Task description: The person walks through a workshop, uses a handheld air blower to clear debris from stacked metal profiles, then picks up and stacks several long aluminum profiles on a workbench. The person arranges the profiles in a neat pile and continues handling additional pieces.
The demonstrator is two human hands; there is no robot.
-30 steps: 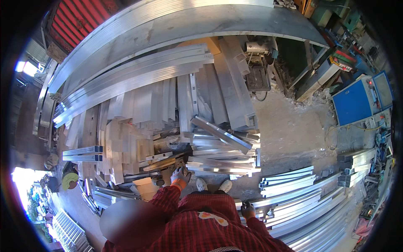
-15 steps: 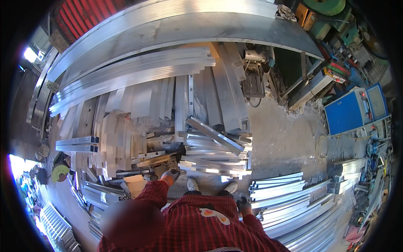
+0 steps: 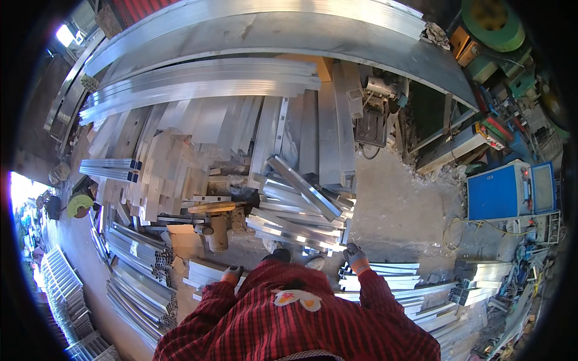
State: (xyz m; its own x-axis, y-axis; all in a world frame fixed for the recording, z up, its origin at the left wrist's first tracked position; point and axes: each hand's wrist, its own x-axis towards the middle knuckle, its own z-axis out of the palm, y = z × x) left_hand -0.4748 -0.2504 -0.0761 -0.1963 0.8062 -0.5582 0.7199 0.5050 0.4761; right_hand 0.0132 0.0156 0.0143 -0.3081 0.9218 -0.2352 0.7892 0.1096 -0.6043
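Concrete floor [image 3: 397, 210] lies crowded with aluminium profiles. Left hand [image 3: 231, 275], gloved, hangs free above a short stack [image 3: 205, 272]; right hand [image 3: 356, 256] rests on another stack's [image 3: 385, 274] near end, grip unclear. Lengths lie sorted, parallel.

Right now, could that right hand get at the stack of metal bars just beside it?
Probably yes. The right hand hangs gloved just above the near end of the stack of metal bars, with nothing between them. The bars' ends face the hand and lie uncovered, so a short reach down should do.
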